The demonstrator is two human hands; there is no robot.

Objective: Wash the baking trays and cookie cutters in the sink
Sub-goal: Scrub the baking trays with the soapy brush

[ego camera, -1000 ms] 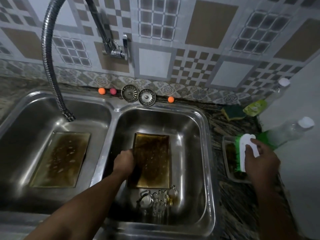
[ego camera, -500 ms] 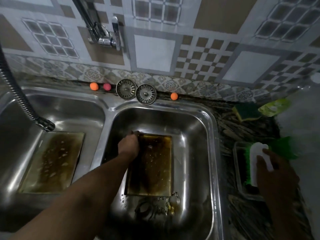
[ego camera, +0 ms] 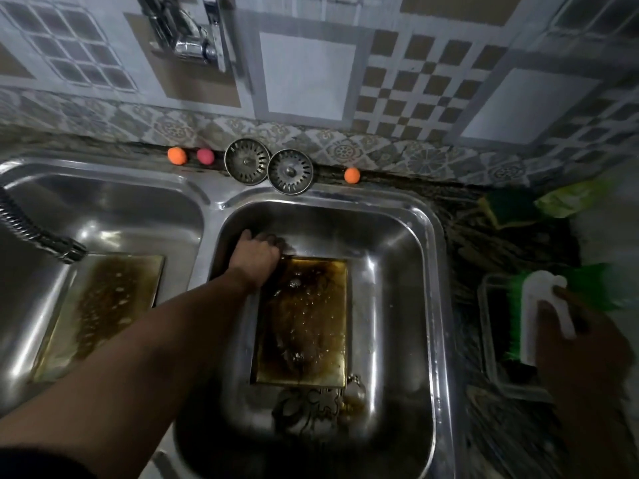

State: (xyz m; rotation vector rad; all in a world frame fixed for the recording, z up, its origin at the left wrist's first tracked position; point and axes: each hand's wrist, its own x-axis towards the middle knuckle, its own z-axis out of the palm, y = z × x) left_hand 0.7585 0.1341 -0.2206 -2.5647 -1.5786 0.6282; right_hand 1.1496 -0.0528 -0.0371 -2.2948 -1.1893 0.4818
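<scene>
Brown baked-on grease is seen over the baking tray in the right basin of the sink and over the second tray in the left basin. No suds are visible, so the washing is judged barely begun. The first tray's far left corner is gripped by the curled fingers of the left hand, and the cookie cutters lie at its near end. A scrubbing brush is clasped in the right hand over a clear tub on the worktop.

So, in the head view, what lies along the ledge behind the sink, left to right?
Small orange ball, small pink ball, round metal sink strainer, second round metal strainer, second small orange ball.
</scene>
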